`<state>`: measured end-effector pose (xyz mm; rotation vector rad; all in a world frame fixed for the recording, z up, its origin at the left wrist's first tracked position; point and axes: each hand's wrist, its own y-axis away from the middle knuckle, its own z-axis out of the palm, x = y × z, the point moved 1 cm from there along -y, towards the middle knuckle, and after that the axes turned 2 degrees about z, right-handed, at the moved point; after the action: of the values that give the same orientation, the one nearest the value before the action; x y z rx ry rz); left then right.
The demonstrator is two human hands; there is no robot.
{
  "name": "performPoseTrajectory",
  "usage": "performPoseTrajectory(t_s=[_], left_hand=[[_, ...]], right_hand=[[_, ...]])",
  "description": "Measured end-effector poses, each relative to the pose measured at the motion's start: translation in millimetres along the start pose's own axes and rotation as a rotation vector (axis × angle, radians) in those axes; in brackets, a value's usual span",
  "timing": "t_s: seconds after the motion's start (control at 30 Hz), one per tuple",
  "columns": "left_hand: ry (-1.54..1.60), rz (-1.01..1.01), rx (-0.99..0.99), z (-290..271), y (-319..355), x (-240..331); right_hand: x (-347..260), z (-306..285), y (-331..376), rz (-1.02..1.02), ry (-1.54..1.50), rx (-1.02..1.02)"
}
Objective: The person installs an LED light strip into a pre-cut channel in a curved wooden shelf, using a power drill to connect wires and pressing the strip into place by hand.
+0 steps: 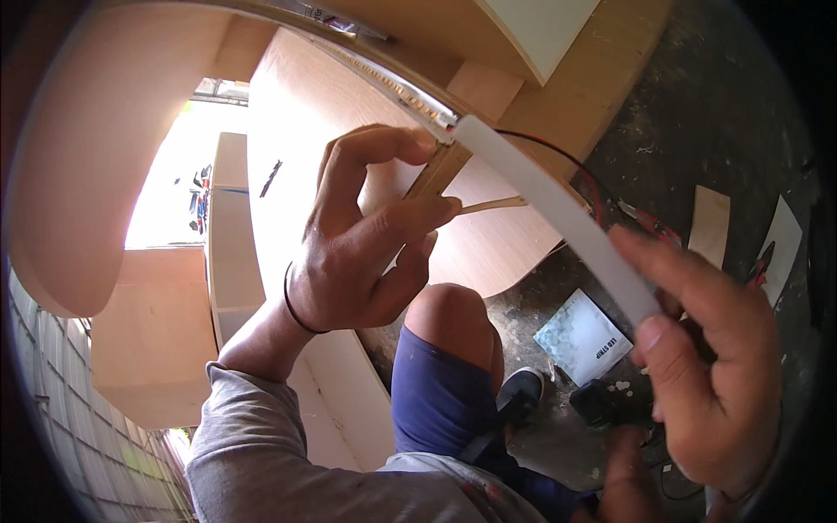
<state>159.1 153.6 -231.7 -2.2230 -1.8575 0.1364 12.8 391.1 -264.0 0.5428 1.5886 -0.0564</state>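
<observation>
My right hand [706, 366] pinches one end of a long white plastic strip [558, 218], which slants up and left. The strip's other end meets the end of an LED strip [410, 96] set along the edge of a curved wooden panel. My left hand [366, 227] is raised beside that spot, one fingertip against the panel edge just below the LED strip. A thin pale stick [493, 206] sticks out from its lower fingers, which are closed on it. Red and black wires [558, 152] lead off from the LED strip's end.
Wooden panels [148, 340] stand around me at left and above. On the dark floor lie a flat printed packet [582, 338], a black object [593, 403], a wood offcut [709, 225], a white piece [782, 244] and a red-and-black tool [760, 266]. My bent knee [449, 340] is below the panel.
</observation>
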Motion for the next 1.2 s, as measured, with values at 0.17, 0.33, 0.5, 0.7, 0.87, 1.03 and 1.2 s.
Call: performPoseTrajectory(t_s=[0.17,0.33,0.5,0.7,0.87,1.03,1.2], left_hand=[[-0.011,0.018,-0.031,1,3,3],[-0.027,0.024,0.014,0,-1,7],[-0.077,-0.134,0.008,2,4,30],[-0.212,-0.305,0.222,34,23,53],[-0.295,-0.319,0.446,56,28,51],[-0.277,-0.287,0.528,63,24,49],[-0.235,-0.302,0.524,64,28,52]], right_hand=[[20,8,-11,-0.411,0.414,0.223],[17,13,-18,-0.480,0.365,0.261],[18,14,-24,-0.463,0.312,0.228],[1,9,-19,-0.308,0.395,0.137],[-15,17,-19,-0.388,0.656,0.202],[-25,18,-15,-0.416,0.818,0.288],[-23,20,-12,-0.492,1.049,0.317]])
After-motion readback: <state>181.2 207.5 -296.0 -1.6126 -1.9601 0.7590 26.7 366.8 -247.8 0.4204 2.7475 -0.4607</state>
